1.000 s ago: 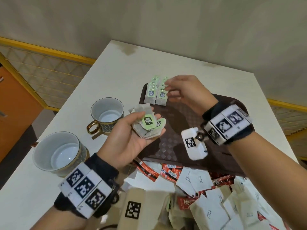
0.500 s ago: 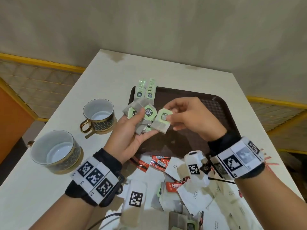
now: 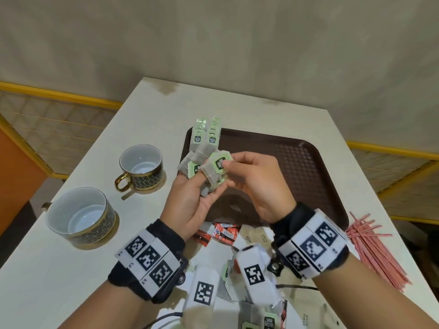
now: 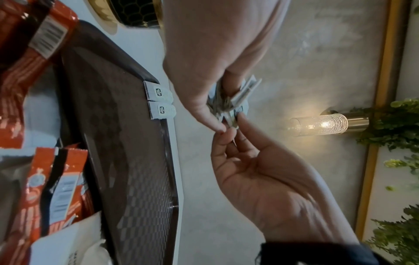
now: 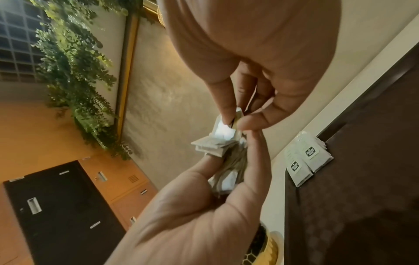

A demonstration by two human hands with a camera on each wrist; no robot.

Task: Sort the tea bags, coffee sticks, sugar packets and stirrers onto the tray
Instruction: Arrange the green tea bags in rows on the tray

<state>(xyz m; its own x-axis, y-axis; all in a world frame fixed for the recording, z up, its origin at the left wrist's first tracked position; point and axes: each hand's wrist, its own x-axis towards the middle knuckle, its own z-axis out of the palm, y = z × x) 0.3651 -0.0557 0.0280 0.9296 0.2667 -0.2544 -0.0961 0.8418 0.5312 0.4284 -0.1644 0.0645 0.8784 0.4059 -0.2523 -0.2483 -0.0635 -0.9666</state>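
Note:
My left hand holds a bundle of grey tea bags with green tags, above the near left part of the brown tray. My right hand pinches one tea bag at the top of that bundle, thumb on its green tag. In the right wrist view the right hand's fingertips nip the bag while the left hand grips the rest. Two short rows of tea bags lie on the tray's far left corner, also visible as tea bags in the left wrist view.
A cup and a larger bowl-like cup stand left of the tray. Red coffee sticks and white sugar packets are heaped by the tray's near edge. Red stirrers lie at the right.
My right hand came back from the rows at the tray's far corner to the bundle in my left hand and took hold of one tea bag. Both hands now meet over the tray.

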